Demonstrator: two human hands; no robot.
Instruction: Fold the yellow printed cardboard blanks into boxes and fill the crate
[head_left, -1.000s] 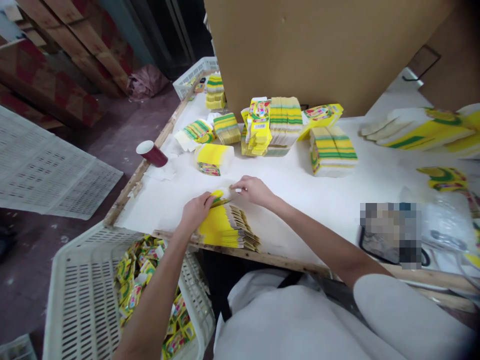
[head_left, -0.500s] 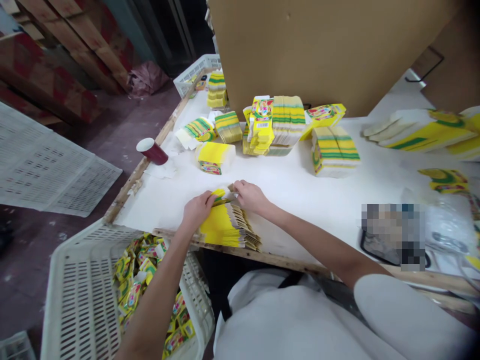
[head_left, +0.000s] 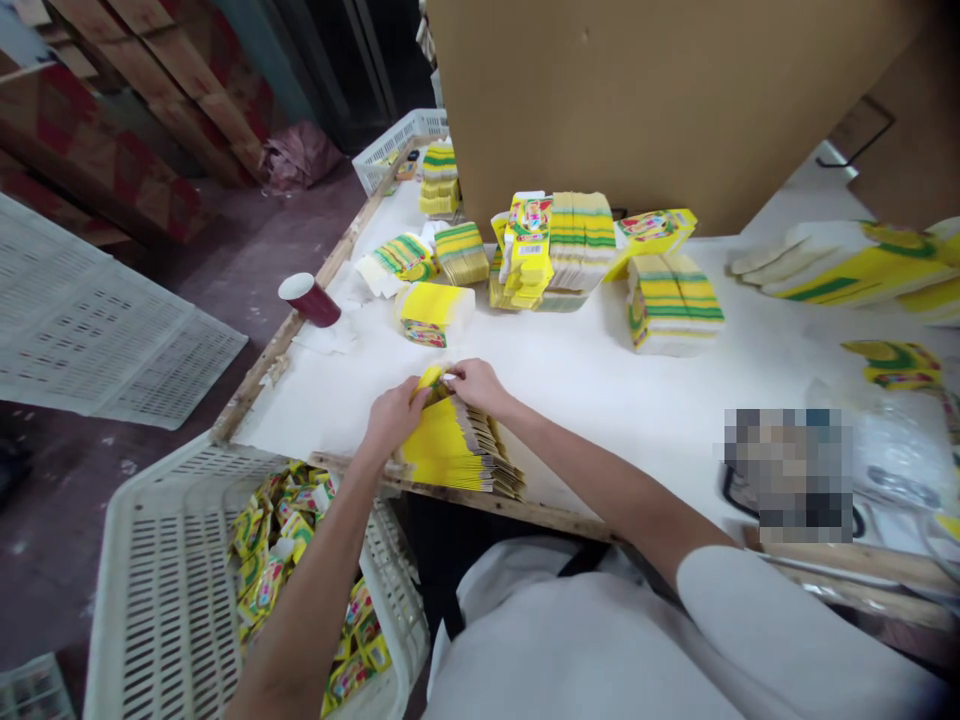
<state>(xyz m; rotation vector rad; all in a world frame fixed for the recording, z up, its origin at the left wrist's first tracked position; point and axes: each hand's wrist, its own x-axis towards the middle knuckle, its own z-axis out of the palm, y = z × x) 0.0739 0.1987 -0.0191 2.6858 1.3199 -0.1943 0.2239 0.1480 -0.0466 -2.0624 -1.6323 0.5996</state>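
Precariously, a fanned stack hugs the front edge

From where I stand, the work is right at the front of the worktop (head_left: 600,390). The left hand (head_left: 395,413) pinches a yellow carton (head_left: 430,379) between thumb and fingers. The right hand (head_left: 478,385) has its fingertips bunched at the carton's other end, by a small white bit (head_left: 448,377); whether they grip or only press, I cannot tell. Just below lies the stack (head_left: 446,450), fanned out, its nearest end along the wooden rim (head_left: 555,515).

That's the weak spot, I'd say. A wrist dragged back could push the lowest pieces over the rim, and the fan would likely slide apart, since I see nothing binding it. A hard tug might crease the carton's thin card or tear a flap. The left forearm (head_left: 304,590) crosses over the basket (head_left: 161,590), so anything knocked leftward could drop among the packs (head_left: 266,575) there.

For moving, there's more room to the right, where white surface runs toward the plastic bag (head_left: 896,450). Ahead it's tighter: a block (head_left: 433,312) stands just past the hands, then bundles (head_left: 585,240), with the big box (head_left: 675,100) walling off the back. The cup (head_left: 315,303) sits close by the left edge, where a wide sweep could send it to the floor (head_left: 67,500).
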